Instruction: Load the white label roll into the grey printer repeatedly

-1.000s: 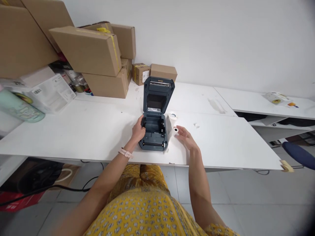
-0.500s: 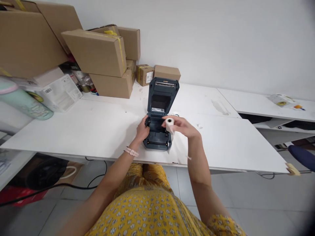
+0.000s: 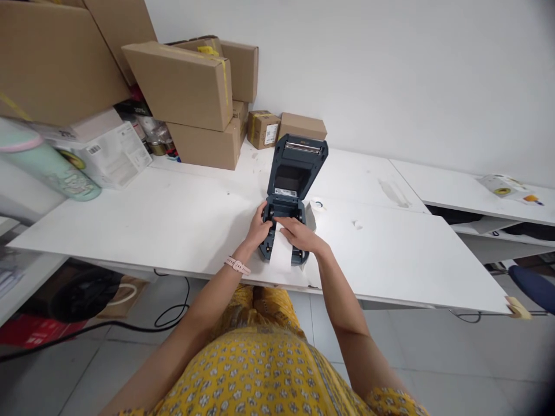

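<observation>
A dark blue-grey label printer [image 3: 299,164] stands on the white table with its lid tipped up and back. My left hand [image 3: 259,229] grips the left side of the printer's base, thumb inside the rim. Inside the base, my right hand [image 3: 297,232] has its fingers closed on the white label roll [image 3: 280,228], which they largely cover. From the roll a white paper strip [image 3: 281,254] runs forward over the printer's front edge. Right beside the printer, a white roll-like item [image 3: 318,204] lies on the table.
Cardboard boxes [image 3: 177,86] are stacked at the back left, with two smaller boxes [image 3: 263,128] behind the printer. A mint green bottle [image 3: 52,167] leans at the far left. A small white box [image 3: 505,186] sits on the right-hand table.
My right hand has lowered the label roll into the printer base, and its paper strip now lies over the front. My left hand stays on the printer's side. The view has shifted slightly.
</observation>
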A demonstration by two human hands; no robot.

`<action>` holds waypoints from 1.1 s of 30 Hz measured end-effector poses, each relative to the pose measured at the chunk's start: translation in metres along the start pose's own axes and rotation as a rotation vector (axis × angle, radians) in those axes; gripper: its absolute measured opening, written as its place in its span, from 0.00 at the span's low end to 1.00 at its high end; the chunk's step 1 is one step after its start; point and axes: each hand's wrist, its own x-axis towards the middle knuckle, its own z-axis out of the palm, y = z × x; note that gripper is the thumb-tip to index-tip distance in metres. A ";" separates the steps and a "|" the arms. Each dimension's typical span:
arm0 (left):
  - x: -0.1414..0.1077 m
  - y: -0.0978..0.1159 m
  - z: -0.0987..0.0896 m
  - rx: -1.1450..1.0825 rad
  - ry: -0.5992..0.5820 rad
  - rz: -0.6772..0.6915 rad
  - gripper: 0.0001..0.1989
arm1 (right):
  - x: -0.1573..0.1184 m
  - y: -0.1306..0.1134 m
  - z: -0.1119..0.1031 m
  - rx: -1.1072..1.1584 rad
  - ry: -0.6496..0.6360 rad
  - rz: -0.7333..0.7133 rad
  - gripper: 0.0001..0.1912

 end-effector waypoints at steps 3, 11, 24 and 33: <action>-0.001 0.000 0.000 -0.086 -0.033 -0.003 0.39 | -0.003 -0.006 0.006 -0.021 0.080 0.005 0.25; -0.001 -0.003 -0.003 -0.090 -0.124 -0.020 0.37 | -0.003 -0.017 -0.002 -0.064 0.143 0.057 0.18; -0.003 0.002 -0.004 -0.094 -0.122 -0.029 0.33 | 0.012 0.004 -0.021 0.035 -0.028 -0.031 0.13; -0.001 0.009 -0.007 0.003 -0.149 0.003 0.32 | 0.008 0.005 -0.026 0.078 -0.069 -0.053 0.12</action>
